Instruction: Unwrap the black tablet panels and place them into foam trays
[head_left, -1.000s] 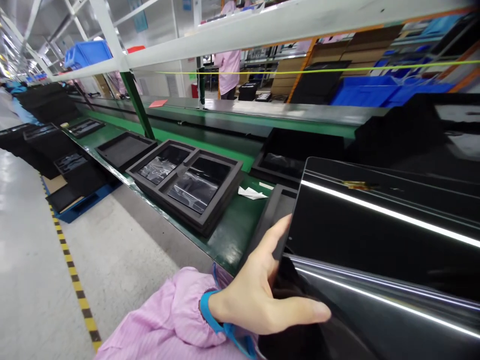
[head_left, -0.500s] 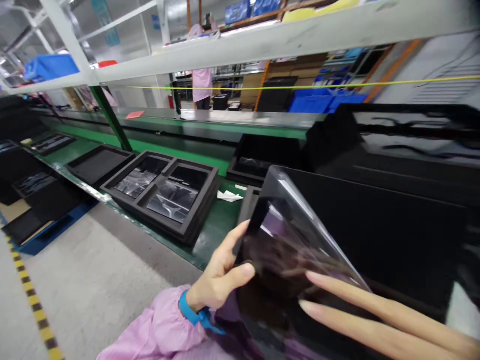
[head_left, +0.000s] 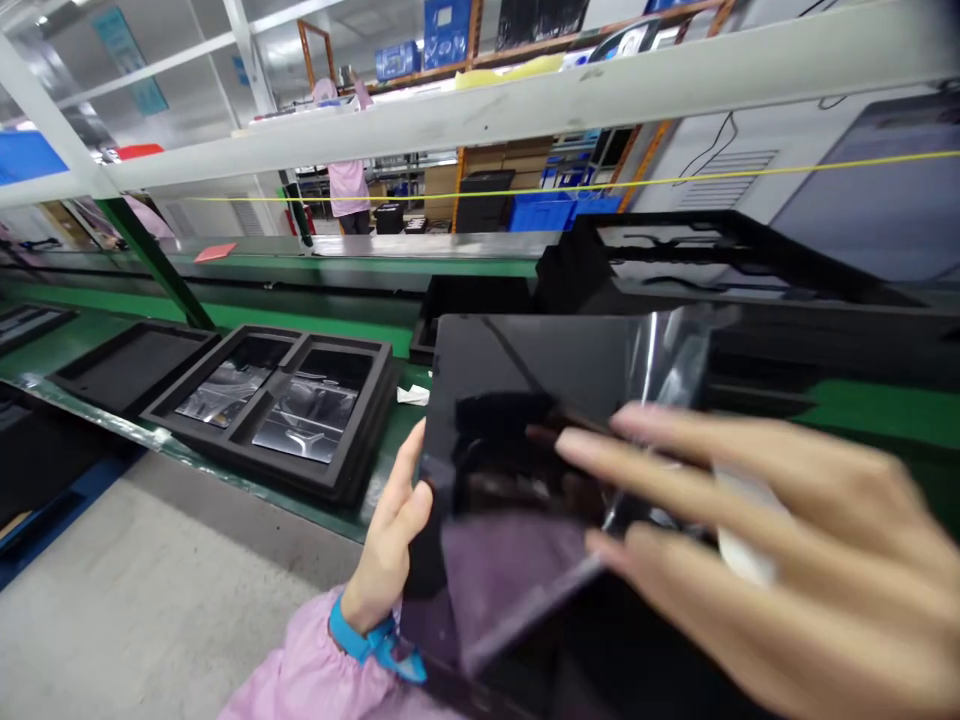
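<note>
My left hand [head_left: 390,550], a blue band at its wrist, grips the left edge of a glossy black screen panel [head_left: 510,370], thumb on the front. The panel is tilted up towards me and mirrors the surroundings. Clear film [head_left: 660,360] shows on its right side, creased and standing off the surface. My right hand [head_left: 750,520] is blurred, fingers stretched out and spread over the panel and film; whether the fingertips press on them I cannot tell. Something white [head_left: 746,550] shows beside the fingers, its kind unclear.
On the green bench, left of the panel, lies a black foam tray [head_left: 360,395] with two shiny panels. Another black tray [head_left: 135,365] is farther left. A scrap of white paper [head_left: 412,395] lies between tray and panel. Black frames [head_left: 675,235] are stacked behind. A white beam [head_left: 480,120] crosses above.
The view has swung to the right. The panel now faces me more squarely, and its film has gone from a long slanting edge to a bunched strip on the right. My right hand reaches farther in.
</note>
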